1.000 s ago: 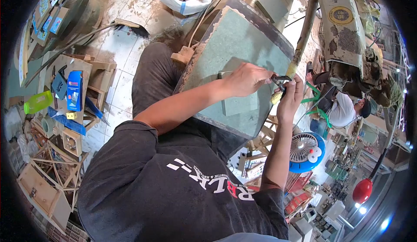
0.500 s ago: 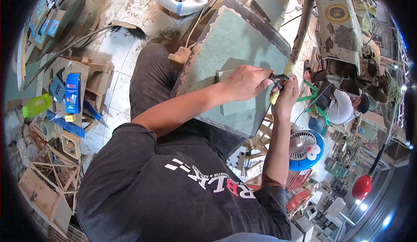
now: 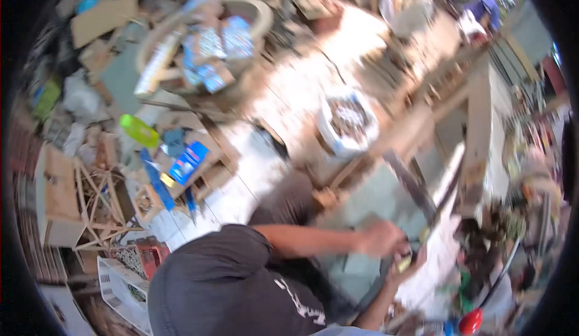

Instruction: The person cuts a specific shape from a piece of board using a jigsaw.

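The view is blurred by motion. My left hand (image 3: 383, 238) is smeared, closed in front of me over a pale green slab (image 3: 368, 203) with a dark rim. My right hand (image 3: 411, 268) is closed around a small yellow and dark object (image 3: 404, 264), whose kind I cannot make out. Both hands are close together at the slab's right edge, my left fingertips at that object. Whether my left fingers hold a separate piece is hidden by the blur. A smaller flat greenish piece (image 3: 362, 265) lies on the slab below my left forearm.
A white sack (image 3: 348, 122) of scraps stands beyond the slab. At left, a wooden stand carries a blue box (image 3: 189, 162) and a lime-green bottle (image 3: 139, 131). A large round basin (image 3: 262, 25) holds blue packages. A red rounded object (image 3: 470, 322) is at lower right.
My view has swung to the left, so the hands and slab appear lower and the basin has come into view. My hands stay together around the yellow and dark object.
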Demonstrator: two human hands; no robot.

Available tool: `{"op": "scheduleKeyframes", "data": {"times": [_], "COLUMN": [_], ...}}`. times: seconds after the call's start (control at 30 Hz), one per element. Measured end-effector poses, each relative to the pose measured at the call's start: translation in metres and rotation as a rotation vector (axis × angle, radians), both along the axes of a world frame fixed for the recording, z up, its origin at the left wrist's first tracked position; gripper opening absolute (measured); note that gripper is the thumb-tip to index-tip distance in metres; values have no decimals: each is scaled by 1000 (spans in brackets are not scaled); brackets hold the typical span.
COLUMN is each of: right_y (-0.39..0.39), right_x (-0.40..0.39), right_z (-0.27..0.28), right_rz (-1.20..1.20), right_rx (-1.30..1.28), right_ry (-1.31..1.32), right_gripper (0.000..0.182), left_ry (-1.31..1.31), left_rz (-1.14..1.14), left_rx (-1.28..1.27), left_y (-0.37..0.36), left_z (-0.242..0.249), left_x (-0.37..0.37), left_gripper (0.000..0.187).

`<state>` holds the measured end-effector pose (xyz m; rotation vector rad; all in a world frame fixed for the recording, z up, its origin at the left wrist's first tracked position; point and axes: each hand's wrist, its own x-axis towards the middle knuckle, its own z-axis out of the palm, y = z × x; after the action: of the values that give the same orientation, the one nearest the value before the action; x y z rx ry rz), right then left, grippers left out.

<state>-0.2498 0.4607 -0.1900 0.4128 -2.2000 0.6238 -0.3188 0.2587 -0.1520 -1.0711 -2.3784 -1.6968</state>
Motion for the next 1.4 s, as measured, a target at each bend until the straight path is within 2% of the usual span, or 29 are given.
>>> {"op": "scheduleKeyframes", "data": {"times": [0.07, 0.13, 0.27, 0.33, 0.37, 0.4, 0.47, 0.5, 0.53, 0.6, 0.63, 0.67, 0.73, 0.8, 0.87, 0.9, 0.93, 1.0, 1.03, 1.07, 1.13, 1.17, 1.2, 1.23, 1.27, 1.3, 1.33, 1.37, 1.4], "right_y": [8, -8, -27, -22, -29, -26, -25, -27, -29, -32, -41, -48, -56, -46, -58, -81, -92, -103, -101, -97, -93, -101, -41, 56, 109, 25, -1, 43, 39], "right_x": [-10, -14, -13, -14, -13, -14, -11, -9, -7, -4, 8, 20, 39, 57, 40, 20, 14, 4, -9, -19, -34, -44, -44, -64, -87, -73, -64, -79, -89], "right_z": [-40, -23, -10, -17, -14, -19, -36, -31, -25, 3, 39, 72, 130, 172, 214, 234, 249, 277, 292, 298, 304, 304, 261, 225, 209, 233, 280, 293, 312], "right_rz": [112, 212, 98, 107, 46, 30, 55, 52, 41, 46, 46, 48, -41, -72, 135, 218, 235, -19, 91, 99, 353, 483, 464, 528, 580, 428, 721, 785, 980], "right_rx": [-299, -429, -402, -416, -424, -430, -547, -572, -581, -357, -404, -393, -164, -284, -144, -179, -167, -27, 37, 46, 16, -104, -96, -116, -135, -438, -377, -446, -796], "right_ry": [-9, -113, 1, -2, -21, -26, 18, -32, -29, -103, -296, -274, -318, -393, 182, 567, 572, 648, 779, 786, 885, 939, 936, 669, 395, 614, 546, 403, 192], "right_gripper": [71, 54, 51, 41, 34, 34, 33, 37, 37, 40, 43, 43, 36, 102, 110, 84, 84, 53, 31, 31, 25, 29, 29, 33, 41, 36, 32, 32, 29], "left_ry": [-40, -68, 15, 169, 174, 163, 202, 239, 237, 132, 83, 105, 50, 47, 29, 30, 30, 39, 44, 44, 9, 7, 4, 4, 51, 92, 177, 255, 278], "left_rz": [55, 51, 106, -88, -145, -158, -59, 3, -9, -4, -72, -75, -79, -72, -73, -75, -80, -112, -36, 35, 48, 82, 110, 82, 79, 70, 101, 120, 137], "left_rx": [55, 116, 151, 372, 437, 433, 391, 365, 357, 190, 230, 239, 58, 36, 13, -18, -50, 0, -9, -16, -100, -198, -297, -298, -311, -319, -344, -373, -333], "left_y": [8, 12, 47, 50, 47, 52, 52, 49, 46, 41, 36, 33, 29, 31, 24, 18, 11, 0, -7, -12, -28, -41, -53, -65, -71, -72, -73, -78, -79], "left_z": [6, 20, -16, -30, -21, -27, -41, -32, -29, -20, -8, -4, -1, 0, 11, 18, 24, 13, 5, -6, -24, -29, -35, -45, -56, -62, -61, -58, -61], "left_x": [-2, 0, -13, -28, -29, -31, -25, -25, -24, -26, -24, -24, -24, -24, -24, -19, -14, -7, -2, 2, 4, 8, 12, 14, 15, 19, 26, 32, 33], "left_gripper": [48, 45, 38, 36, 33, 33, 32, 34, 34, 38, 41, 41, 50, 51, 53, 53, 53, 55, 58, 61, 65, 65, 65, 65, 64, 64, 61, 59, 58]}}
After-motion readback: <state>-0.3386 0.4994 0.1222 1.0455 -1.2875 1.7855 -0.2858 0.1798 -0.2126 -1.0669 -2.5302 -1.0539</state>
